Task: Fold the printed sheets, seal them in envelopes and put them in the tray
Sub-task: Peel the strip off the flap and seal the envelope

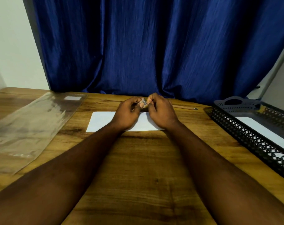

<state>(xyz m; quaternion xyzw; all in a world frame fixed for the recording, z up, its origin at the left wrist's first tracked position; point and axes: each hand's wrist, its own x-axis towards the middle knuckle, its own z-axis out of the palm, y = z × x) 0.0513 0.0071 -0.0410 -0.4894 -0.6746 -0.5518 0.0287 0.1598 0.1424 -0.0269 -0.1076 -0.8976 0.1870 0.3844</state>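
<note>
Mid-frame, above the envelope, left hand and right hand are pinching something small, fingers closed.

Grained wood table, matt paper envelope, (glossy) satin curtain

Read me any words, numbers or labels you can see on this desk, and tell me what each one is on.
No text can be read.
White envelope under the hands: blank where visible.
White label on the clear plastic sleeve: too blurred to tell if it carries print.
White sheet in the black tray: no print visible.
Small item pinched between left hand and right hand: markings unreadable.
</note>
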